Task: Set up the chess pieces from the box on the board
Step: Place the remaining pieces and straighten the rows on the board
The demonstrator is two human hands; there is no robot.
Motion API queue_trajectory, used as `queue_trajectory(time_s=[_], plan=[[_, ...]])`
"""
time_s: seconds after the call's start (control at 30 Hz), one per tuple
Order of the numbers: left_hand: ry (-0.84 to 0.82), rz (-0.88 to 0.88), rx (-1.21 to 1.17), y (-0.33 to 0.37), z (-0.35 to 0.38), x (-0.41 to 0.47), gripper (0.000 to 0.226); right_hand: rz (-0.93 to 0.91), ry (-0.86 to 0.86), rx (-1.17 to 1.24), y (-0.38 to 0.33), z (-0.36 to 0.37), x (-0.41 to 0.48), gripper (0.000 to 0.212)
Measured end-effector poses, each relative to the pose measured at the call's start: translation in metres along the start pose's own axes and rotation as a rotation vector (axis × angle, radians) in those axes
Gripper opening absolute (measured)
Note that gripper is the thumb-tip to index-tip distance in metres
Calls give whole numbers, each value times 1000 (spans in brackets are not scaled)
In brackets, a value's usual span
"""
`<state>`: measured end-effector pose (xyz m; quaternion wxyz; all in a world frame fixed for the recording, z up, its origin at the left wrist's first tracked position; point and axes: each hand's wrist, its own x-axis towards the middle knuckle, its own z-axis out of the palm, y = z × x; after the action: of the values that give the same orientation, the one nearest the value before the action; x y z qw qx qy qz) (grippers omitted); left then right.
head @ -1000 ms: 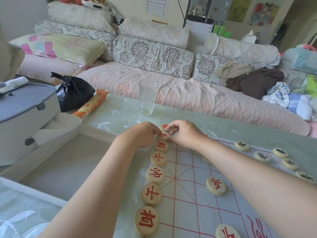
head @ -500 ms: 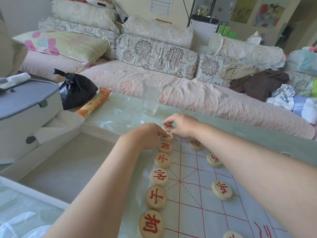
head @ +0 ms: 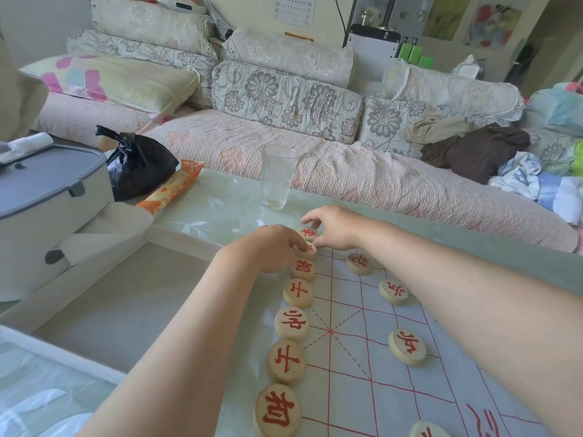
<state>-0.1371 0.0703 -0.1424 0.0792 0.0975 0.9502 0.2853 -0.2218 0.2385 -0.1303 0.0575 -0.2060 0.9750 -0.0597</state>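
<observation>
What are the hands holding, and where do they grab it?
The right hand pinches the farthest red piece by its rim. The left hand touches the next piece at its edge; grip unclear.

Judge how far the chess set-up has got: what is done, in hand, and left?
Done: five red pieces line the board's left edge, and four more sit further in. In hand: the right hand pinches the end piece; the left hand touches the next piece. Left: cannot tell; the row's near end and the board's right side are out of view.
</observation>
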Motion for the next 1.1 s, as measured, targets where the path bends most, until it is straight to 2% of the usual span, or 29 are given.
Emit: queue_trajectory(time_s=[0.2,0.37,0.5,0.63,0.7,0.83,0.9,1.1], plan=[[7,4,-3,-3,1,2,65,-12,26,-23,3,4,2,53],[0,16,7,-3,1,3,62,-1,38,5,6,-1,-5,61],[137,74,55,6,5,8,57,38,111,63,23,-17,-25,55],[241,152,58,28,19,16,45,72,62,61,39,-23,-62,43],[238,172,78,41,31,18,45,88,48,62,44,-21,-77,38],[211,179,157,58,49,17,43,101,62,-22,48,-13,-93,52],[177,161,203,63,51,14,46,91,74,-31,49,-9,-95,52],[124,159,255,70,50,8,56,67,93,112,54,-1,-92,51]])
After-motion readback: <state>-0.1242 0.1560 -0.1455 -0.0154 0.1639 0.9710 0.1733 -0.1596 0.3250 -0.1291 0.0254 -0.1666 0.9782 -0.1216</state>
